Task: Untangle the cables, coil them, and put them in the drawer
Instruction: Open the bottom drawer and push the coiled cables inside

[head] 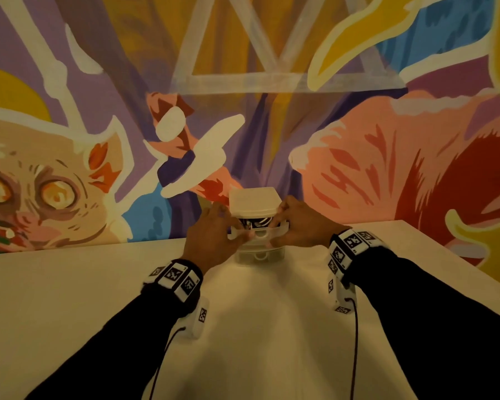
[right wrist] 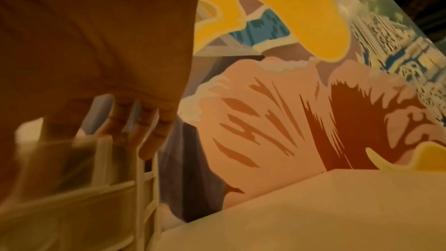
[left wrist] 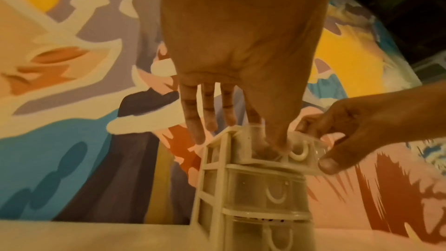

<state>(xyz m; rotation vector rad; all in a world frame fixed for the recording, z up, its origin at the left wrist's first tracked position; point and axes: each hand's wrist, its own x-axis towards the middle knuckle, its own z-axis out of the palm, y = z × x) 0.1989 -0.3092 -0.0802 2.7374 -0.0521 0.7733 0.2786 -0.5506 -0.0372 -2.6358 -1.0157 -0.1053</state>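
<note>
Small white plastic drawer tower (head: pixel 256 207) at far edge of white table (head: pixel 70 298), against painted mural wall (head: pixel 387 168). Top drawer (head: pixel 257 230) pulled partway out; dark-and-white coiled cables (head: pixel 254 222) inside. Left hand (head: pixel 214 235): fingers straight along tower's left side, thumb on drawer front, nothing clasped. Right hand (head: pixel 299 226): pinches drawer's right front corner, thumb below and fingers above. Lower drawers (left wrist: pixel 265 194) closed
</note>
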